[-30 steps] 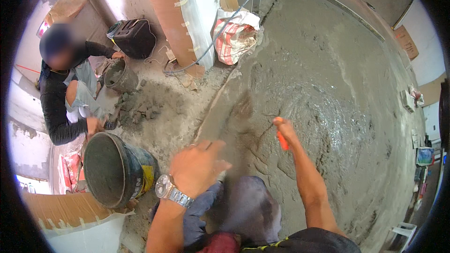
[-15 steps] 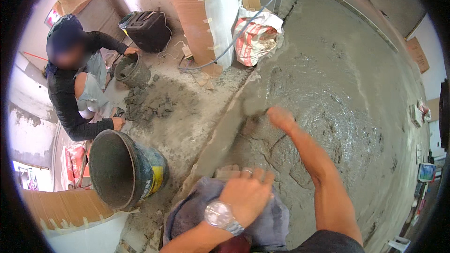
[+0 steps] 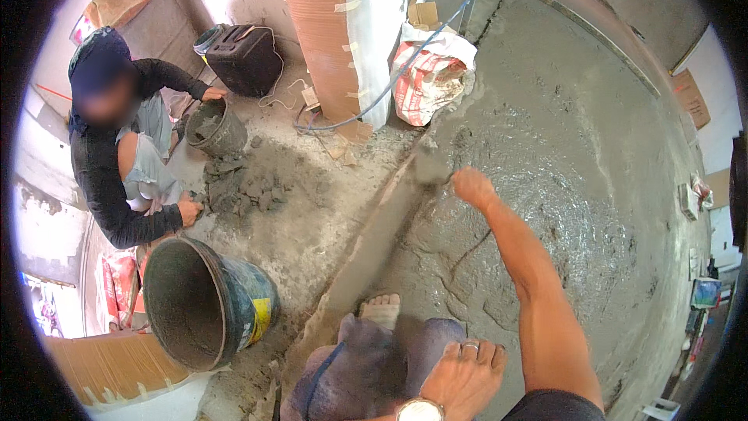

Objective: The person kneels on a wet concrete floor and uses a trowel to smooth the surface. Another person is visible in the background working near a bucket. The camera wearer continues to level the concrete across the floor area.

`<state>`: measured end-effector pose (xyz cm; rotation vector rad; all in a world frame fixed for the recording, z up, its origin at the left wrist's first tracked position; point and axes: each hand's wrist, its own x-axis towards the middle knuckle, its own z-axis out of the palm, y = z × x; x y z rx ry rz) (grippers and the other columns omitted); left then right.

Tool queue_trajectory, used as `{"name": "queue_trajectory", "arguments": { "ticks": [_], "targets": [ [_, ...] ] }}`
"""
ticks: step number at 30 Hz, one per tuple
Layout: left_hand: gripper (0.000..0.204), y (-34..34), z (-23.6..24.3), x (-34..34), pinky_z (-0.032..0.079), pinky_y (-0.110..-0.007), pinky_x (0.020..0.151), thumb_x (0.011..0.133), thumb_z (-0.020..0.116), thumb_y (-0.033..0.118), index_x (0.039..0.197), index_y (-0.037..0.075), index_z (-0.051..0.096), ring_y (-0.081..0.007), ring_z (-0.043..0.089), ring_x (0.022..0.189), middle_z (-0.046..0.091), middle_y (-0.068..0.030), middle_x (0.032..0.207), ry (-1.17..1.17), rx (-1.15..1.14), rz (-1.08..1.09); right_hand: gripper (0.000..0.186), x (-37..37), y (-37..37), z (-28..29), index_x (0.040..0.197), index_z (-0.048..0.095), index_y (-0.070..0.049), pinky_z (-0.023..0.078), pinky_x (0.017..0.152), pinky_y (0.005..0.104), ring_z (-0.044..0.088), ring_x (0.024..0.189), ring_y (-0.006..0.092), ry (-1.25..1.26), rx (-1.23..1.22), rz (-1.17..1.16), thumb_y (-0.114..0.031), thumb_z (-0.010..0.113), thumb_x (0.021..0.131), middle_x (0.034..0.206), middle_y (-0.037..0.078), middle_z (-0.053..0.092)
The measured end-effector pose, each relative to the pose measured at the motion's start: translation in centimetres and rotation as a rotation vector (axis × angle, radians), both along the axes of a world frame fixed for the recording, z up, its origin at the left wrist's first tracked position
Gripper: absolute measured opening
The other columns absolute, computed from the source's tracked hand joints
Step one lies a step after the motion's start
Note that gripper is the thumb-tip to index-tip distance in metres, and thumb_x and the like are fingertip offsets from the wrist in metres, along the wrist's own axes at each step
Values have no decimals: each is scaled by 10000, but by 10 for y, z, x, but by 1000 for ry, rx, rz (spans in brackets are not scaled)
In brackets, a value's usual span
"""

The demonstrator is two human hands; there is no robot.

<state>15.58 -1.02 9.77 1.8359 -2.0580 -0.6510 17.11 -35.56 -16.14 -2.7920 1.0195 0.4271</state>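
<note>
My right hand is closed around the handle of a trowel, which is smeared grey and slightly blurred. The blade rests at the edge of the wet mortar, beside the raised strip along the floor. The handle is mostly hidden in my fist. My left hand, wearing a ring and a wristwatch, lies over my knee with its fingers extended and holds nothing. My bare foot stands near the strip.
To the left, a large bucket lies tilted. A co-worker crouches beyond it, gripping a smaller bucket near a mortar heap. A torn sack, a blue hose and a black speaker-like case stand farther off.
The trowel and my right hand have shifted slightly away along the strip. My left hand has moved right and nearer across my knee, uncovering my foot. The co-worker's lower hand has shifted left.
</note>
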Motion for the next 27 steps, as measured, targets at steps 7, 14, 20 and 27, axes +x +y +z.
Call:
{"name": "queue_trajectory", "arguments": {
  "ticks": [7, 14, 20, 27],
  "targets": [
    [299, -1, 12, 31, 442, -379, 795, 763, 527, 179, 1004, 20, 607, -242, 582, 895, 606, -111, 973, 18, -108, 66, 284, -1, -3, 1, 965, 657, -34, 519, 780, 456, 626, 946, 383, -18, 10, 38, -213, 460, 869, 993, 207, 642],
    [291, -12, 17, 37, 446, -369, 794, 772, 516, 180, 1003, 27, 606, -228, 583, 879, 603, -105, 993, 4, -37, 54, 314, 37, -73, -29, 922, 668, -34, 505, 803, 471, 630, 937, 372, -52, -66, -58, -247, 439, 901, 984, 205, 646],
    [239, -14, 18, 47, 443, -363, 761, 771, 513, 176, 949, 45, 604, -220, 577, 838, 592, -90, 941, 16, -40, 68, 362, 11, -128, -57, 848, 629, -20, 498, 596, 431, 623, 709, 332, -525, 370, -750, -335, 461, 907, 810, 180, 632],
    [181, -13, 18, 51, 437, -358, 727, 770, 511, 174, 884, 65, 600, -213, 570, 789, 576, -75, 879, 43, -109, 89, 437, -59, -91, -43, 824, 519, -53, 432, 398, 350, 520, 470, 202, -1060, 726, -1043, -482, 483, 903, 610, 70, 509]
  ]
}}
